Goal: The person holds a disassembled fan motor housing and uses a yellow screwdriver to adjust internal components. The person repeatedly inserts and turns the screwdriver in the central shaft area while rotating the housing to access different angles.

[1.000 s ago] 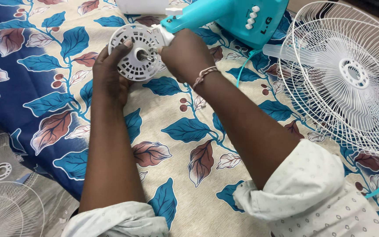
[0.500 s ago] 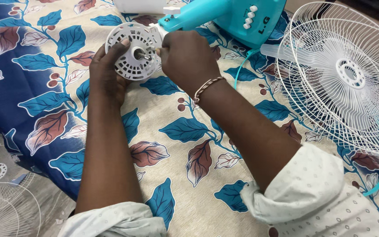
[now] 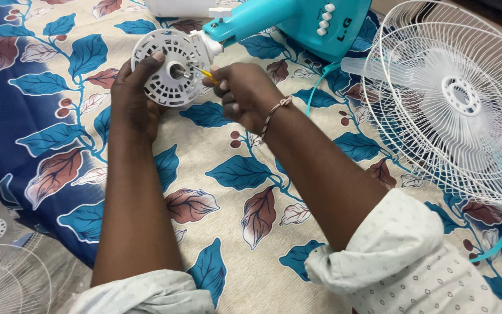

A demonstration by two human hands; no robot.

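Note:
A white round fan motor housing (image 3: 172,67) with vent slots lies on its side on the leaf-patterned cloth, joined to a turquoise fan body (image 3: 297,23). My left hand (image 3: 135,96) grips the housing's lower left rim, the index finger over its face. My right hand (image 3: 242,93) is closed around a screwdriver with a yellow shaft (image 3: 203,72), whose tip points at the metal spindle in the housing's centre. A thin bracelet sits on my right wrist.
A white wire fan guard (image 3: 454,99) with a turquoise rim lies to the right on the cloth (image 3: 233,174). Another white guard (image 3: 1,256) rests on the floor at lower left. A white object sits at the top edge.
My right hand has drawn back to the right from the housing's face, so the yellow screwdriver shaft now shows. My left hand keeps its hold on the housing.

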